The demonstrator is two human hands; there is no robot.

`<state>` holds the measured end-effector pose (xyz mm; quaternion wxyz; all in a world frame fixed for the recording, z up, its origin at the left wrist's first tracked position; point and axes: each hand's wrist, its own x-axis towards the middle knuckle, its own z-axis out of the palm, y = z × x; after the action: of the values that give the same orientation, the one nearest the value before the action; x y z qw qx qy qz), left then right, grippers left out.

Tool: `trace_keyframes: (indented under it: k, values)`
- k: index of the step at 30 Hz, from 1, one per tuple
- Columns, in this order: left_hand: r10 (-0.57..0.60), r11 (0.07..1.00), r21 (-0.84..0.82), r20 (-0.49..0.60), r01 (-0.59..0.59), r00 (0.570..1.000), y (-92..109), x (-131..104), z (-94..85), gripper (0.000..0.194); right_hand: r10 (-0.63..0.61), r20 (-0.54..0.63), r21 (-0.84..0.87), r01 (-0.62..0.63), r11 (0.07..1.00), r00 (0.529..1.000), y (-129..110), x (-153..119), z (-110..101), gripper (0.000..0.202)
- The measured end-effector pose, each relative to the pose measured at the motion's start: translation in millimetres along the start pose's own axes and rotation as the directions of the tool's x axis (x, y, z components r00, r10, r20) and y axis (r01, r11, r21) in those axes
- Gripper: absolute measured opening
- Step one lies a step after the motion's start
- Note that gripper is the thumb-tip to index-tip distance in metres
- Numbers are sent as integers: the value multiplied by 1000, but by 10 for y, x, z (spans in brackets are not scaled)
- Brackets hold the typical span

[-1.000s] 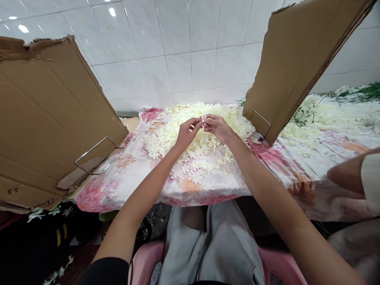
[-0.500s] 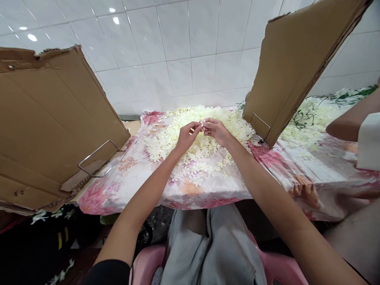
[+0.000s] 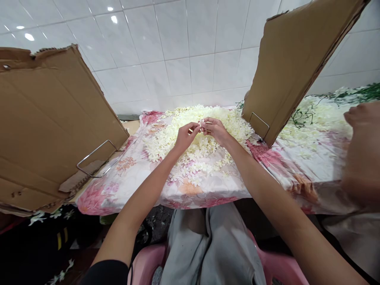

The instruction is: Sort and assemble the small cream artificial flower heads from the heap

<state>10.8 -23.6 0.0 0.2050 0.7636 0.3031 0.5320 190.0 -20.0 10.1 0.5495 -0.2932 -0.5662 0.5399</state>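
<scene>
Both my hands meet over a wide heap of small cream-white artificial flowers (image 3: pixel 166 139) on a flowered tablecloth (image 3: pixel 136 178). Between my fingertips is a small white flower (image 3: pixel 202 123). My left hand (image 3: pixel 187 133) pinches it from the left side, thumb and forefinger closed. From the right, my right hand (image 3: pixel 215 128) grips the same flower with its fingertips. The fingers partly cover the flower, so its stem and underside are hidden. Loose blossoms (image 3: pixel 194 180) lie scattered nearer the table's front edge.
Cardboard panels stand at the left (image 3: pixel 50 130) and right (image 3: pixel 293 67), held by wire bookends (image 3: pixel 95 158). Beyond the right panel, another person's arm (image 3: pixel 363 146) reaches over more flowers (image 3: pixel 311 130) and green stems (image 3: pixel 365 93). A tiled wall (image 3: pixel 175 39) rises behind.
My hands stay nearly in place, still closed around the small flower. The other person's arm at the right has moved, and its hand now shows above the flowers there.
</scene>
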Motion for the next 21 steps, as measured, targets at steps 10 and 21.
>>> trace_keyframes:
  k: [10,21]
  values:
    - [-17,998,-55,-19,16,1000,6,27,20,38,45,30,88,-47,995,999,-40,-10,-2,47]
    - [-33,997,-78,-27,30,999,32,3,4,33,-32,-12,36,33,999,999,-20,-8,33,52]
